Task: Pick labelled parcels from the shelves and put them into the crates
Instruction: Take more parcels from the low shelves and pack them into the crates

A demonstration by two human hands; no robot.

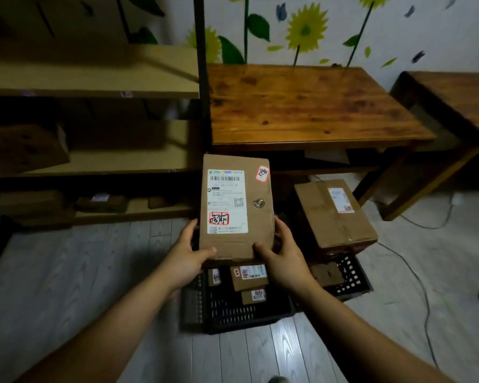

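**Parcel held above two crates**

Two hands are gripping one parcel (256,217) at centre frame, just above the crates. The left hand (186,255) is curling round its lower left corner, and the right hand (285,255) is curling round its lower right. One white label (227,200) is facing the camera.

Two black crates are sitting on the floor. The near crate (233,313) is holding three small parcels (250,276), and its back is hiding behind the held parcel. One big box (335,214) is resting on the right crate (349,277), covering most of it.

Shelves (94,89) at left are lying in darkness, their parcels too dim to count. Two tables are standing at upper right: one table (302,106) is showing whole, and the frame edge is cutting off the other (459,98).
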